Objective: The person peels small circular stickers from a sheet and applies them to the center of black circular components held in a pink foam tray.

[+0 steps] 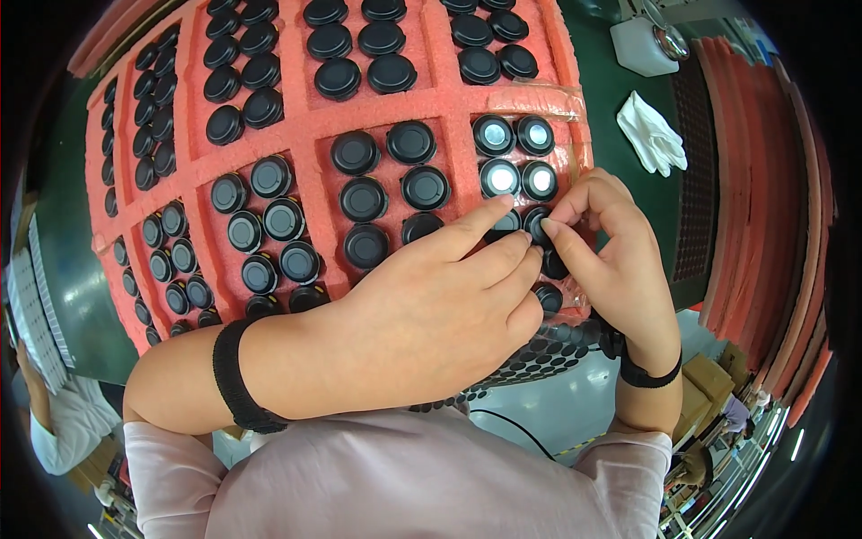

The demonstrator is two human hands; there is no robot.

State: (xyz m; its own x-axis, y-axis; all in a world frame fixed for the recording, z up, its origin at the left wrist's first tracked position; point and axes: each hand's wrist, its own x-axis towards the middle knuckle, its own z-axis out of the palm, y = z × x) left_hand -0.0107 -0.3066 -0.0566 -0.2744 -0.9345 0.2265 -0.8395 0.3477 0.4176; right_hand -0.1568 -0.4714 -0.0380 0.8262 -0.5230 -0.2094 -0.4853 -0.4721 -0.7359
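Observation:
A pink foam tray [301, 121] holds many black round lens-like parts in its pockets. In the right-hand pocket, several of them, such as one round part [495, 135], show bright shiny faces; those elsewhere look dull black. My left hand [440, 301] reaches across with fingers stretched out, its fingertips resting on parts in that pocket and hiding some of them. From the right, my right hand [615, 242] pinches thumb and forefinger at the edge of a black round part [539, 225], which still sits in the pocket. Both wrists wear black bands.
The tray lies on a dark green table [85, 296]. Right of it are a white glove [651, 135] and a white bottle with a metal top [645, 47]. Pink foam sheets [763, 216] stand stacked at the far right. Another person's sleeve [72, 427] shows at lower left.

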